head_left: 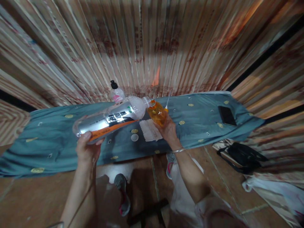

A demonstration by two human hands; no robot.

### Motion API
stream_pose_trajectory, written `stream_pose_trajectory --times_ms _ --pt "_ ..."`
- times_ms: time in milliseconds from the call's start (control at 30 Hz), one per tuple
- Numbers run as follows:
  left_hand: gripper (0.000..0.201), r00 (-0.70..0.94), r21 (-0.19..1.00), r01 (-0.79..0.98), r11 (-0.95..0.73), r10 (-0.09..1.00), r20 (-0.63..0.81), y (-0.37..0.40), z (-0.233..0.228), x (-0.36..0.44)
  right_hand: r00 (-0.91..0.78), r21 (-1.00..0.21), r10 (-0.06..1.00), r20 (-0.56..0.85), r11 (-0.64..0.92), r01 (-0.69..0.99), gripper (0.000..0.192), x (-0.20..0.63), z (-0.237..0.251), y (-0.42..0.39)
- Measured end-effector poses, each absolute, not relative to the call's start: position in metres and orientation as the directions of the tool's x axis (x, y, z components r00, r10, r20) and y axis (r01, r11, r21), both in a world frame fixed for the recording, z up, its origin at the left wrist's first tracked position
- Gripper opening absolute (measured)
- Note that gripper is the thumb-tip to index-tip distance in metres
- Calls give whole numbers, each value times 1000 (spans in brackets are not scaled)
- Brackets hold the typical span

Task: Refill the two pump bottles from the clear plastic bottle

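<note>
Clear plastic bottle (109,120) sideways in clasped left hand (86,148), neck at right hand's (168,129) gripped orange bottle (156,114).

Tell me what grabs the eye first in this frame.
The large clear bottle with an orange stripe, held tipped on its side by the left hand, its mouth meeting a small orange bottle in the right hand. Both hang over a grey-blue patterned cloth across mid-frame; a black phone lies at its right end.

Label print on big bottle (111,122) unreadably blurred
</note>
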State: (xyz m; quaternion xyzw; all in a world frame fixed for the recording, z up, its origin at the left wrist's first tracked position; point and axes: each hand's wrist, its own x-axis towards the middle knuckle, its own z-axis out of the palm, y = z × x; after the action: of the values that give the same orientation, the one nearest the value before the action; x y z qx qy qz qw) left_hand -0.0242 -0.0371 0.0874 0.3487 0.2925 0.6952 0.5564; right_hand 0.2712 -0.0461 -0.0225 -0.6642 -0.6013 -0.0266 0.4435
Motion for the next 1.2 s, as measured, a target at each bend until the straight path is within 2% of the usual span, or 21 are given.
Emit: stream_pose_trajectory --times_ms 467,667,1200 --pt "82 -172 793 -576 -201 977 123 -35 88 -23 252 -557 784 567 140 819 72 272 -20 -48" --pt "76 -145 802 -552 -228 974 176 -33 86 -24 255 -566 784 566 145 812 77 273 -22 -46" --pt "75 -154 793 -570 -216 976 154 -35 88 -22 249 -551 783 570 140 823 75 273 -24 -47"
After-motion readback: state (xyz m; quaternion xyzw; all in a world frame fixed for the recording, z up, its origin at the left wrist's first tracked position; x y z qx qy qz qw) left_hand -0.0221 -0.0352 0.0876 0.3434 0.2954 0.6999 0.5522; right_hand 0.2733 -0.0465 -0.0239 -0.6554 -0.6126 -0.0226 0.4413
